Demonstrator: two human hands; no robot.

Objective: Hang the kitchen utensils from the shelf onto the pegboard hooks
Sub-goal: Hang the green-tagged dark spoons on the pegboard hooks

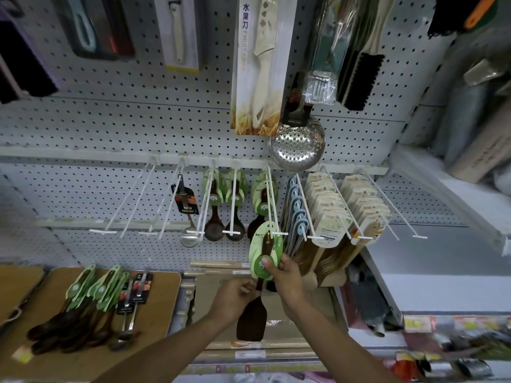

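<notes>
A dark wooden spatula (252, 319) with a green card (265, 248) hangs at the tip of a white pegboard hook (272, 200). My right hand (284, 275) pinches the green card, thumb on its front. My left hand (235, 297) grips the spatula's handle just below the card. More green-carded dark spoons (91, 297) and metal ladles (132, 305) lie in a pile on the wooden board (166, 294) at lower left. Several green-carded spoons (235, 205) hang on hooks further back.
Empty white hooks (132, 205) stick out to the left; a steel ladle (188, 217) hangs beside them. Blue utensils (297, 214) and wooden spatulas (331, 217) crowd the hooks to the right. A perforated skimmer (297, 143) and a boxed fruit knife (260, 64) hang above.
</notes>
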